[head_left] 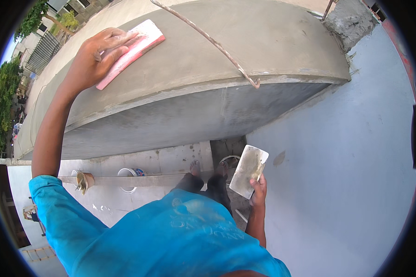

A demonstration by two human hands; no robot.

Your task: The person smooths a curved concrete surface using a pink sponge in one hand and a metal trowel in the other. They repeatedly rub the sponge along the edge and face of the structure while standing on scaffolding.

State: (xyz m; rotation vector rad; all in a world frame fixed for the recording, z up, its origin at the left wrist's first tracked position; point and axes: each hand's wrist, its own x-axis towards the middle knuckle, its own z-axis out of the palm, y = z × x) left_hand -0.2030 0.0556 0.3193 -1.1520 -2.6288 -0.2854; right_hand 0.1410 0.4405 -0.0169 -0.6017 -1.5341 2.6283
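Note:
My left hand (pixel 104 53) grips a pink and white rectangular float (pixel 141 44) against the smooth grey cement top (pixel 272 39) of a curved concrete ledge, near its left part. My right hand (pixel 258 189) holds a pale rectangular trowel (pixel 247 166) by its side, lower down beside the pale blue wall; its underside and any handle are hidden. A bent, rusty rod (pixel 203 37) reaches over the cement top, ending in a hook at the ledge's front edge, to the right of the float.
Below are my bare feet (pixel 194 167) near a narrow plank (pixel 106 181), a white bucket (pixel 127 180) and a small tan container with a tool (pixel 85 180). The blue wall (pixel 337 161) bounds the right, rough cement (pixel 349 23) the upper right. Trees and a fence (pixel 41 53) stand far left.

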